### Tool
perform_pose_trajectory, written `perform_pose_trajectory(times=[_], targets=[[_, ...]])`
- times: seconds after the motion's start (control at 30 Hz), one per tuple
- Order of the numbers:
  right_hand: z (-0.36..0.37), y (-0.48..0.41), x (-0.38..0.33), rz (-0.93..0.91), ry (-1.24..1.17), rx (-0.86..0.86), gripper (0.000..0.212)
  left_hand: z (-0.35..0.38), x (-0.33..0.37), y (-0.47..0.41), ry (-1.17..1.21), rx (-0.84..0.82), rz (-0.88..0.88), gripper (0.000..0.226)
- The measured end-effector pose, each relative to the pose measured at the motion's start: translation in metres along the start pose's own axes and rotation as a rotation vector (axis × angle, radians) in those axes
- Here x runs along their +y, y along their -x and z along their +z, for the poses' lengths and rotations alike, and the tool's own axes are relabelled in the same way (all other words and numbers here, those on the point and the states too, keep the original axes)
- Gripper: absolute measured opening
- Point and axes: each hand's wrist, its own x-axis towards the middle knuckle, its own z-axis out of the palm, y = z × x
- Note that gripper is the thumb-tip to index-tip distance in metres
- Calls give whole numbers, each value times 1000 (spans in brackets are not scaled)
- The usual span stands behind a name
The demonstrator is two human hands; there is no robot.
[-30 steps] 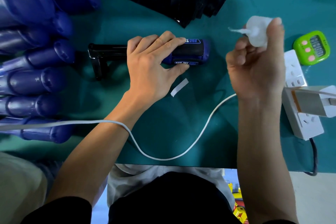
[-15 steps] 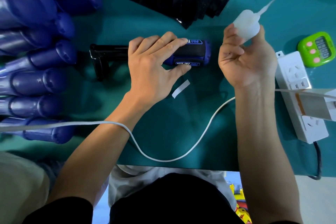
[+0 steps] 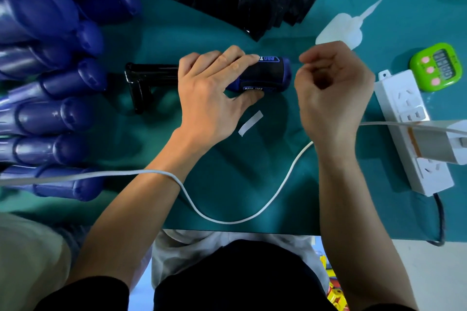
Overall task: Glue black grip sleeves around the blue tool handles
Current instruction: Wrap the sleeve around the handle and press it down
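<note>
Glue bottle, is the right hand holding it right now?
No, the glue bottle lies on the green mat beyond the right hand, whose curled fingers hold nothing.

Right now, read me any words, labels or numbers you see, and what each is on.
"PRO": top label on the blue tool handle; rest blurred or under the left hand.
Lower handle label: too blurred.
Green timer display: too blurred.
</note>
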Motion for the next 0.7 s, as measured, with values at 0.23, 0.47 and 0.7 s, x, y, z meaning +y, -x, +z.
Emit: perform_pose_trajectory(times=[0.23, 0.47, 0.7], targets=[[-6, -4, 6, -56, 150, -431, 87, 2, 0, 0, 7, -1, 8, 45], [4, -8, 10, -58, 88, -317, 57, 1, 1, 0, 31, -9, -2, 43], [1, -15, 21, -39, -80, -329, 48, -1, 4, 0, 35, -16, -17, 44]])
